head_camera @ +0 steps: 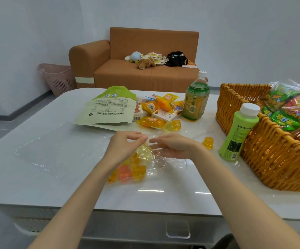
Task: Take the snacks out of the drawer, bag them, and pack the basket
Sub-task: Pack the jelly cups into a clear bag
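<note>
Pinched the mouth of the clear bag [146,153] with the left hand [125,143], fingers curled in to the thumb. Met it from the other side with the right hand [170,146], fingers nearly straight along the film; could not tell whether gripping or only touching. Found orange and yellow jelly cups [133,172] inside that bag, resting on the white table [29,186] between the forearms. Noted a loose jelly cup [208,142] just right of the right wrist, a green bottle [239,135] upright just beside the wicker basket [271,159], bagged packets [289,106] in that basket, and a tea bottle [195,99] and green pouch [109,108] farther back.
</note>
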The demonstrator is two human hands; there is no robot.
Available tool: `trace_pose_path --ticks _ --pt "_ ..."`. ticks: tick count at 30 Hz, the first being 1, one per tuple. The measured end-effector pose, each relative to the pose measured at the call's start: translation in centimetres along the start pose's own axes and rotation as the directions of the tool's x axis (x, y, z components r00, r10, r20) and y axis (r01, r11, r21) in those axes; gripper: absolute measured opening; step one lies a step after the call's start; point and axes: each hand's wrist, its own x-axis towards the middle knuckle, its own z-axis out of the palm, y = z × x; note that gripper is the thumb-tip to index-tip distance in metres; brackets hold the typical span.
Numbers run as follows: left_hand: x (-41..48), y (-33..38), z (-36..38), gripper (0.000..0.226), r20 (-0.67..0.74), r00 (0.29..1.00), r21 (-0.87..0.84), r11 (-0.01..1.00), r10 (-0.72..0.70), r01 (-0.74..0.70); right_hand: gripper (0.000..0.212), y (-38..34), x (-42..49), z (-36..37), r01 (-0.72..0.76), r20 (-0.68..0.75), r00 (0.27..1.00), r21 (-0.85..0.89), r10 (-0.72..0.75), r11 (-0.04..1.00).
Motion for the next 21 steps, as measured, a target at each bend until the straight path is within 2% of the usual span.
trace_pose_path --ticks 5,8,10,14,16,18,20,21 --pt "0.2 -0.2 -0.2 0.020 0.017 1.000 0.044 0.999 0.010 -0.010 0.038 1.2 0.1 -0.7 -0.082 0.126 0.990 0.193 0.059 0.978" --pt "0.4 -0.5 0.0 0.023 0.056 0.998 0.111 0.994 0.017 -0.023 0.037 1.0 -0.2 -1.2 -0.095 0.161 0.985 0.178 0.067 0.979" --pt "0.6 -0.9 0.3 0.029 0.090 0.996 0.212 0.976 0.022 -0.041 0.031 0.2 -0.8 -2.0 -0.073 0.088 0.994 0.087 0.066 0.993" --pt "0.6 -1.7 1.1 0.046 0.195 0.979 0.382 0.915 0.056 -0.128 0.018 -1.0 -1.9 -4.5 -0.003 -0.190 0.981 -0.165 -0.029 0.986" --pt "0.6 -1.6 1.4 0.057 0.211 0.975 0.496 0.852 0.073 -0.171 0.014 -0.7 -1.5 -5.5 0.061 -0.356 0.925 -0.200 -0.131 0.978" --pt "0.8 -1.4 1.7 0.055 0.211 0.974 0.602 0.774 0.082 -0.196 0.010 -0.1 -0.1 -6.2 0.160 -0.515 0.798 -0.320 -0.313 0.934" --pt "1.1 -1.2 2.0 0.043 0.213 0.974 0.647 0.737 0.075 -0.198 0.017 0.4 1.5 -6.7 0.161 -0.525 0.679 -0.576 -0.514 0.801" --pt "1.3 -1.3 2.1 0.039 0.216 0.974 0.655 0.730 0.070 -0.197 0.025 0.6 2.4 -7.0 0.141 -0.480 0.666 -0.670 -0.571 0.729"
